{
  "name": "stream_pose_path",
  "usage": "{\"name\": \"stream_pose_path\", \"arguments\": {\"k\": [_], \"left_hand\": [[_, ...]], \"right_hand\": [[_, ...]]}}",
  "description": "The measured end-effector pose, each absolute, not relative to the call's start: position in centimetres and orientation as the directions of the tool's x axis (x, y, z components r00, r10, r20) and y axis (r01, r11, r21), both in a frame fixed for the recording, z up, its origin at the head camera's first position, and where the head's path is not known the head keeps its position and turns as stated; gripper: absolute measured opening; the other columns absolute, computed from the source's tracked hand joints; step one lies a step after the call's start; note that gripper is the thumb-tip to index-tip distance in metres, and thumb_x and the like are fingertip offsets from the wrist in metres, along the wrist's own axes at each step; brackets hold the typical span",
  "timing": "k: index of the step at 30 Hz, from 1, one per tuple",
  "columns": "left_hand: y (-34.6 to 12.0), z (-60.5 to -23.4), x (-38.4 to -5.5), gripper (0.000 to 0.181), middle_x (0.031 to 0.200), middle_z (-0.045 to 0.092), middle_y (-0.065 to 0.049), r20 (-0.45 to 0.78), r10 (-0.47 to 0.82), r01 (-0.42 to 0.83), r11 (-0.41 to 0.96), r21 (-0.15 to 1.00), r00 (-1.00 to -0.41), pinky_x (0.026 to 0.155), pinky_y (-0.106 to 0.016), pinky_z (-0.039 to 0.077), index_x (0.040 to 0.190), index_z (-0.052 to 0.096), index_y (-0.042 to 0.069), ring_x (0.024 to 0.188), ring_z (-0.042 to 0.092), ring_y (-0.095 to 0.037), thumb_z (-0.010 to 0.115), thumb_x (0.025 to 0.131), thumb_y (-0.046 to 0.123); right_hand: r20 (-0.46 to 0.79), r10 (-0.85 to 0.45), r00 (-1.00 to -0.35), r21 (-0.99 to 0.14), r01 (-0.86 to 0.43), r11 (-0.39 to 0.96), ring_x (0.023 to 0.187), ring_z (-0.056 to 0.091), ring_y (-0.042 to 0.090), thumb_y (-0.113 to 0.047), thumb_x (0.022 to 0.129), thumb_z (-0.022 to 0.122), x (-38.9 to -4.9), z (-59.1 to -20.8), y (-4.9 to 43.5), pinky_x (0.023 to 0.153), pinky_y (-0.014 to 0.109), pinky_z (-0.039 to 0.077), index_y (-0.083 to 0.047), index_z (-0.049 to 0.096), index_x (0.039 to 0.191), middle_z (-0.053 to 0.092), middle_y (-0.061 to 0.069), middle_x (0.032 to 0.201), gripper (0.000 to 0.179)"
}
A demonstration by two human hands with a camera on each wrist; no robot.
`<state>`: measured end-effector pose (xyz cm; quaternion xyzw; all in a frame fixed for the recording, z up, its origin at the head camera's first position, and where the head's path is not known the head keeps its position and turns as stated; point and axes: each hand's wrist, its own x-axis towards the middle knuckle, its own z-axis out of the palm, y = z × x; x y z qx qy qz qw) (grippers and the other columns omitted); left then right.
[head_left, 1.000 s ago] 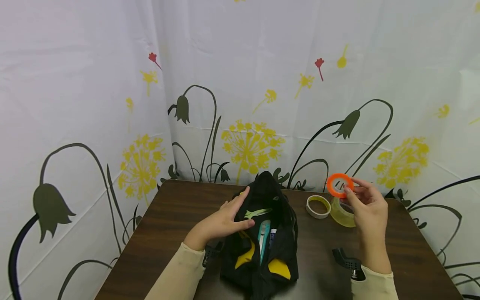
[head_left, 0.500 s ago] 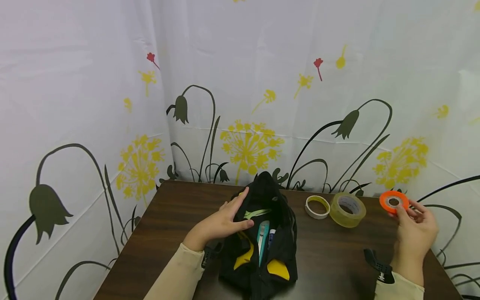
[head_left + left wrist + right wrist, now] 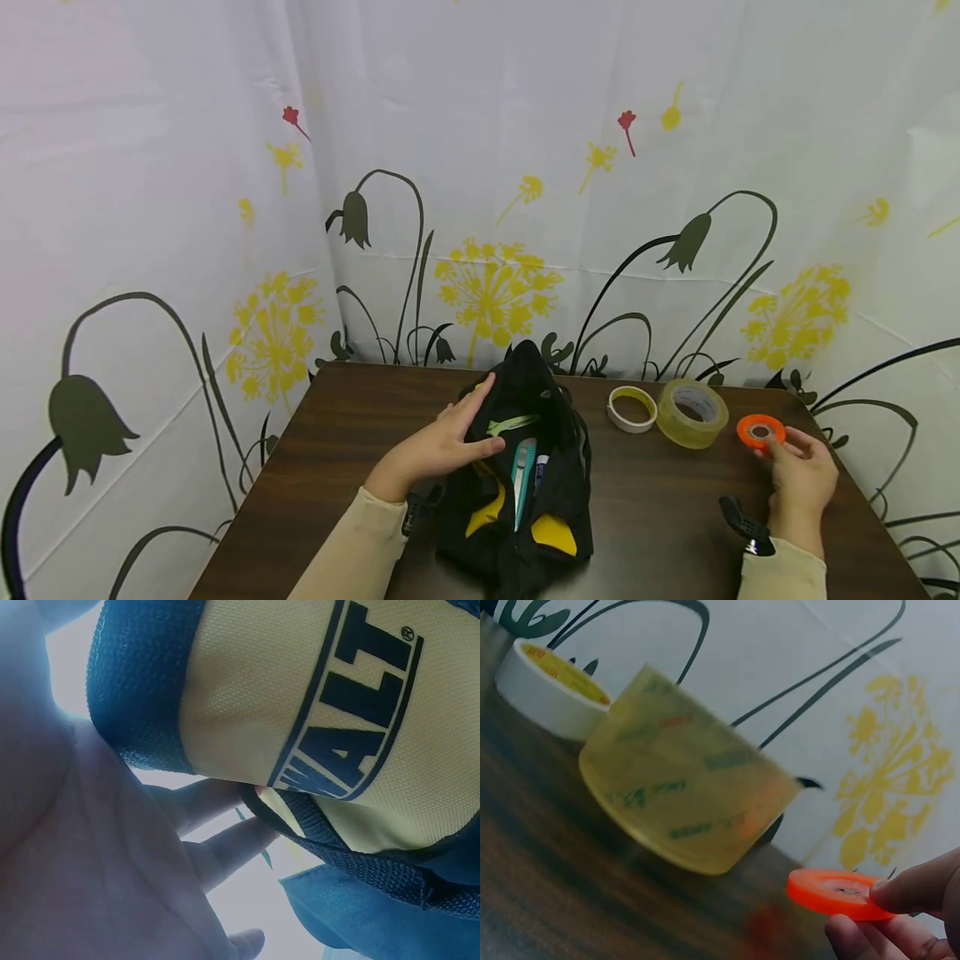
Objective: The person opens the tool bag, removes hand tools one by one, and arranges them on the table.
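Observation:
My right hand (image 3: 806,483) pinches a roll of bright orange tape (image 3: 761,431) between thumb and fingers at the table's right side. In the right wrist view the orange roll (image 3: 829,895) lies flat, low over the tabletop. My left hand (image 3: 438,450) rests against the left side of an open black and yellow tool bag (image 3: 555,533), fingers extended and thumb over its mouth. The left wrist view shows the bag's yellow panel (image 3: 247,690) with black lettering beside the palm. A teal utility knife (image 3: 522,475), a pen-like blue and white item (image 3: 541,471) and a light green item (image 3: 513,424) lie inside the bag.
A wide roll of clear yellowish packing tape (image 3: 692,432) stands left of the orange roll. Beside it is a narrower white tape roll (image 3: 632,425). A patterned curtain (image 3: 480,167) hangs behind the dark wooden table (image 3: 352,417).
My right hand has carried the orange tape rightward from in front of the packing tape, then lowered it toward the table, slightly back left. The left hand stays at the bag.

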<state>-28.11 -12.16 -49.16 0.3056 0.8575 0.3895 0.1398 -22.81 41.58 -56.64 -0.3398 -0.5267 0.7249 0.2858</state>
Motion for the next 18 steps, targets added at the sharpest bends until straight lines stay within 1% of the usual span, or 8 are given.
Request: {"name": "stream_pose_path", "arguments": {"k": [4, 10, 14, 18], "left_hand": [[-12.2, -49.3, -28.2, 0.096, 0.167, -0.005, 0.024, -0.001, 0.634, 0.418, 0.512, 0.75, -0.774, 0.126, -0.063, 0.0, 0.163, -0.006, 0.039, 0.159, 0.005, -0.031, 0.056, 0.095, 0.065], [-12.2, -49.4, -28.3, 0.096, 0.167, -0.006, 0.025, -0.003, 0.636, 0.418, 0.51, 0.751, -0.771, 0.126, -0.062, -0.001, 0.162, -0.007, 0.039, 0.159, 0.003, -0.026, 0.056, 0.095, 0.065], [-12.2, -49.4, -28.3, 0.096, 0.166, -0.006, 0.026, -0.005, 0.635, 0.414, 0.51, 0.754, -0.772, 0.126, -0.062, -0.002, 0.162, -0.007, 0.04, 0.159, 0.003, -0.024, 0.057, 0.095, 0.065], [-12.2, -49.4, -28.3, 0.096, 0.167, -0.006, 0.025, -0.006, 0.637, 0.415, 0.509, 0.754, -0.771, 0.126, -0.062, -0.001, 0.162, -0.007, 0.039, 0.159, 0.003, -0.024, 0.056, 0.095, 0.065]], "right_hand": [[-0.225, 0.759, -0.61, -0.96, 0.008, -0.279, 0.05, 0.068, 0.01, 0.01, 0.085, 0.073, -22.9, -57.8, 41.6, 0.053, 0.023, 0.058, -0.006, 0.061, 0.122, 0.07, -0.009, 0.068, 0.043], [-0.192, 0.784, -0.59, -0.978, 0.048, -0.204, 0.049, 0.068, 0.007, 0.003, 0.085, 0.076, -22.8, -58.3, 41.4, 0.052, 0.02, 0.057, -0.003, 0.061, 0.124, 0.067, -0.014, 0.063, 0.042], [-0.189, 0.786, -0.588, -0.978, 0.04, -0.205, 0.051, 0.068, 0.007, 0.002, 0.084, 0.078, -22.8, -58.5, 41.4, 0.053, 0.021, 0.058, -0.002, 0.061, 0.124, 0.068, -0.012, 0.067, 0.044], [-0.208, 0.769, -0.605, -0.971, 0.036, -0.235, 0.053, 0.07, 0.008, 0.002, 0.083, 0.08, -22.9, -58.4, 41.4, 0.056, 0.021, 0.059, -0.002, 0.06, 0.125, 0.069, -0.009, 0.073, 0.047]]}}
